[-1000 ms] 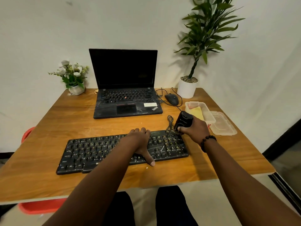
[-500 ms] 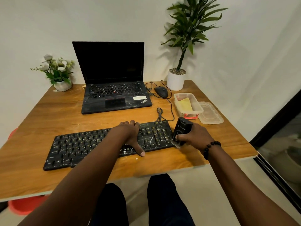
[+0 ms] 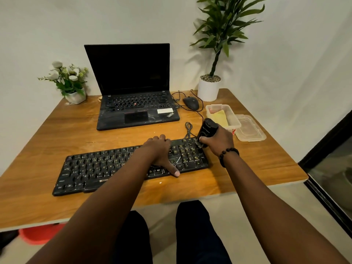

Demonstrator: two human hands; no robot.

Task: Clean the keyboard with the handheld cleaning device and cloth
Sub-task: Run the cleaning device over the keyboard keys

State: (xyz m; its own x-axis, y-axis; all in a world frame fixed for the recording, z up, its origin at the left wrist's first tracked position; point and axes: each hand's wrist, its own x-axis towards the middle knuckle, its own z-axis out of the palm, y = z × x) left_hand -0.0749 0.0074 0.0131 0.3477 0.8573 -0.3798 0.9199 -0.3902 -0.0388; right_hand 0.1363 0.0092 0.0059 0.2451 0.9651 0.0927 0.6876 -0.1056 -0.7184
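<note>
The keyboard (image 3: 131, 164) is long and black, and it lies across the front of the wooden surface (image 3: 57, 134), close to the person. It has pale dusty marks on its keys, so I think the cleaning is not done yet.

Behind it stands an open laptop (image 3: 133, 88) with a dark screen. A tall green plant (image 3: 219, 44) in a white pot is at the back right, and a small pot of white flowers (image 3: 66, 82) is at the back left.

The left hand (image 3: 162, 151) lies flat on the keys with its fingers spread and its thumb sticking out over the front edge. It looks like it is keeping the keyboard from sliding.

The right hand (image 3: 219, 141) is wrapped around the black handheld cleaning device (image 3: 207, 130). The brush end touches the far right corner of the keyboard.

A clear plastic box (image 3: 228, 113) sits just behind that hand, with its lid (image 3: 249, 128) beside it. The yellow cloth (image 3: 221, 117) lies inside the box, untouched. So I think brushing is under way, and wiping with the cloth comes later.

A black mouse (image 3: 191, 103) rests near the laptop.
</note>
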